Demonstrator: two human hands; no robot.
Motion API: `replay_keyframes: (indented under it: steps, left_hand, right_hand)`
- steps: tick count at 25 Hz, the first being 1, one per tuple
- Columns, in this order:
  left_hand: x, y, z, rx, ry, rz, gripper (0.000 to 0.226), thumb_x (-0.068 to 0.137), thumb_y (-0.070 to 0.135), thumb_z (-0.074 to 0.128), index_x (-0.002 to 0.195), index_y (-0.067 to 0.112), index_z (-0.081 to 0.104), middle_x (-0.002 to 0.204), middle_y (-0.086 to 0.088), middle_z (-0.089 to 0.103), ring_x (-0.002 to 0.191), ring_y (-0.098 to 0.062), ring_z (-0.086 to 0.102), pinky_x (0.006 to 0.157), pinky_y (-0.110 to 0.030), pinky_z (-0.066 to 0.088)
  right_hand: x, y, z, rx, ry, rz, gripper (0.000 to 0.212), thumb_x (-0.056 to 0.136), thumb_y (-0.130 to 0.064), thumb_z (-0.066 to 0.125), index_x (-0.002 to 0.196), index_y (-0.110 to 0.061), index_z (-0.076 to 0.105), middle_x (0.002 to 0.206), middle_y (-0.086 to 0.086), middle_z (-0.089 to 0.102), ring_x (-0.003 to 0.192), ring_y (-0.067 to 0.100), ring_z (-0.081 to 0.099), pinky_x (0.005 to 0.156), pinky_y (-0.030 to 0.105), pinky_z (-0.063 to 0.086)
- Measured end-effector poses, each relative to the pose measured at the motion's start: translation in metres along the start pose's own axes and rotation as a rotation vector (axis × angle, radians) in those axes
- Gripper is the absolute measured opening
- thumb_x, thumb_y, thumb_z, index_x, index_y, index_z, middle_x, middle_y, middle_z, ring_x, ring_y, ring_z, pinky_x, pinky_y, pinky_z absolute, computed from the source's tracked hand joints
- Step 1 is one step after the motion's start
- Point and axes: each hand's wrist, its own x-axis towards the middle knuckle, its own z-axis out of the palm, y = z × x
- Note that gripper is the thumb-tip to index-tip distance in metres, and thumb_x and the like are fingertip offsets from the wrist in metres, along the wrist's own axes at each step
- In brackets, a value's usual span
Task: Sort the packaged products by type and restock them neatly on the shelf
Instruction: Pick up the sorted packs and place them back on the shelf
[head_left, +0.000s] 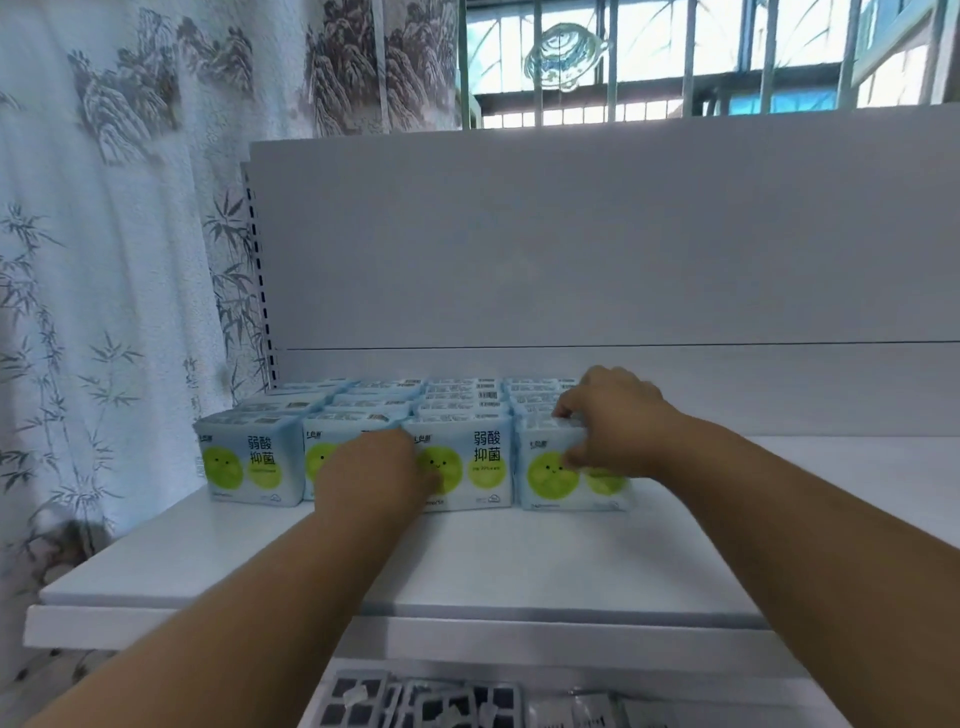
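On the white shelf (363, 561), light-blue packs with green circles stand in four columns — the right hand (613, 421) pinches the front right pack (550, 467) at its top edge, while the left hand (374, 475) presses curled fingers against the second and third front packs.

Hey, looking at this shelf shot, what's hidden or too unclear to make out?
Head view only:
- Second front pack: its front is mostly covered by the left hand.
- Right front pack: its label text is behind the right hand.
- Barcode labels on the rear packs: too small and blurred.
- Items in the bottom tray: cut off by the frame edge.
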Motion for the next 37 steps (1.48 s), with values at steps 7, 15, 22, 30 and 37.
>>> replay_keyframes:
  steps: [7, 15, 22, 30, 37]
  left_hand:
    - [-0.005, 0.004, 0.005, -0.035, 0.152, 0.166, 0.018, 0.09, 0.039, 0.051, 0.082, 0.024, 0.046, 0.081, 0.005, 0.056, 0.073, -0.019, 0.051, 0.061, -0.03, 0.038]
    - [-0.019, -0.007, 0.005, -0.475, 0.029, 0.592, 0.027, 0.088, 0.044, 0.057, 0.112, 0.034, 0.05, 0.106, 0.01, 0.055, 0.099, -0.014, 0.052, 0.084, -0.031, 0.046]
    - [-0.091, -0.035, 0.003, -0.758, 0.024, 1.029, 0.035, 0.088, 0.033, 0.057, 0.122, 0.026, 0.053, 0.116, 0.005, 0.055, 0.105, -0.017, 0.053, 0.089, -0.035, 0.045]
    - [-0.262, -0.048, 0.044, -0.857, -0.193, 1.387, 0.033, 0.083, 0.029, 0.06, 0.115, 0.022, 0.057, 0.11, 0.001, 0.059, 0.098, -0.022, 0.058, 0.085, -0.04, 0.049]
    - [-0.438, -0.092, 0.108, -0.822, -0.56, 1.571, 0.031, 0.082, 0.024, 0.061, 0.113, 0.022, 0.058, 0.109, 0.0, 0.06, 0.1, -0.025, 0.058, 0.087, -0.042, 0.049]
  right_hand:
    - [0.002, -0.015, 0.019, -0.02, 0.153, 0.034, 0.059, 0.083, -0.045, 0.069, 0.135, -0.03, 0.046, 0.125, 0.002, 0.05, 0.115, 0.025, 0.045, 0.096, 0.039, 0.038]
    - [-0.047, -0.083, 0.018, 0.047, 0.452, 0.285, 0.046, 0.087, -0.042, 0.065, 0.128, -0.026, 0.051, 0.123, -0.001, 0.049, 0.112, 0.019, 0.045, 0.094, 0.036, 0.044]
    - [-0.172, -0.165, 0.019, -0.117, 0.602, 0.726, 0.044, 0.083, -0.033, 0.068, 0.124, -0.021, 0.055, 0.121, 0.002, 0.052, 0.11, 0.024, 0.048, 0.089, 0.037, 0.039]
    - [-0.373, -0.27, 0.085, -0.127, 0.619, 1.214, 0.044, 0.079, -0.031, 0.073, 0.119, -0.019, 0.058, 0.116, 0.002, 0.052, 0.107, 0.023, 0.05, 0.09, 0.039, 0.045]
    - [-0.545, -0.4, 0.188, 0.066, 0.362, 1.652, 0.046, 0.084, -0.032, 0.069, 0.126, -0.023, 0.053, 0.126, 0.001, 0.046, 0.115, 0.022, 0.045, 0.087, 0.031, 0.038]
